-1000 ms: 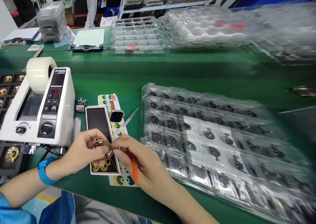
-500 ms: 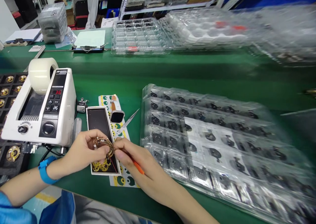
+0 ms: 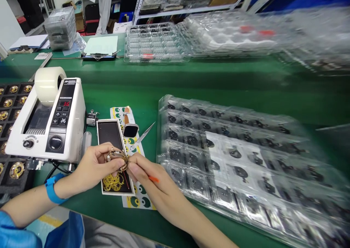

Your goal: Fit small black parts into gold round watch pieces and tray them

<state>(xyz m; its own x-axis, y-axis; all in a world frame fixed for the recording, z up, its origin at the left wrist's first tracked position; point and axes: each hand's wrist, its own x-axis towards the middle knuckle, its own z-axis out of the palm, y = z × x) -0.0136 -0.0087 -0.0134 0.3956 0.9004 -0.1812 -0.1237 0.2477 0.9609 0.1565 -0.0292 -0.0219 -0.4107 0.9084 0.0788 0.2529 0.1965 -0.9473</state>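
My left hand (image 3: 94,166) pinches a round, gold-coloured ring-shaped part (image 3: 117,155) between thumb and fingers. My right hand (image 3: 150,175) is closed around a thin tool with an orange end (image 3: 154,179); its tip, at the ring's right side, is hidden by my fingers. Both hands are above a narrow white box (image 3: 108,132) with a dark inside. Thin yellow ring-like scraps (image 3: 112,182) lie in its near end. Beside the box, a smartwatch (image 3: 131,131) and pointed metal tweezers (image 3: 142,136) rest on a sheet of yellow and green stickers (image 3: 140,201).
A white tape dispenser (image 3: 69,131) stands left, with a small metal tally counter (image 3: 92,118) beside it. Behind it, a black tray (image 3: 7,182) holds round gold parts. Stacked clear plastic trays (image 3: 164,151) with black parts fill the right. More trays (image 3: 155,53) line the back ledge.
The whole view has shifted slightly, so things appear a little lower and farther right. Both hands keep their hold, and more of the yellow scraps shows below the ring.
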